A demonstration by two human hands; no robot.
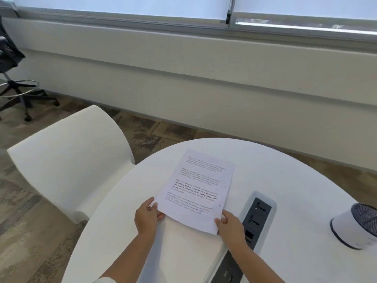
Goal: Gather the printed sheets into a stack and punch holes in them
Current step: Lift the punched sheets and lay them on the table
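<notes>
On the white rounded bench [285,180], the stack of printed sheets [200,186] lies at a slight angle, text side up, its far end resting on the surface and its near edge held at both corners. Left hand [147,216] pinches the near-left corner, thumb on top and fingers beneath; right hand [229,223] pinches the near-right corner in the same manner, so each grip is clamped on the paper. Two small dark marks show along the right margin of the top sheet; whether they are punched holes cannot be told. Just right of the stack, a recessed power socket panel [258,215] is set into the bench top, apart from the paper. Near the right edge of the bench stands a white cylindrical device with a dark mesh top [357,225], well apart from the stack. Beside the bench on the left sits a white curved seat [67,160]. Patterned carpet floor [24,231] runs to a pale wall panel [183,78] under a bright window [122,5]. A dark swivel chair [12,74] stands at far left.
</notes>
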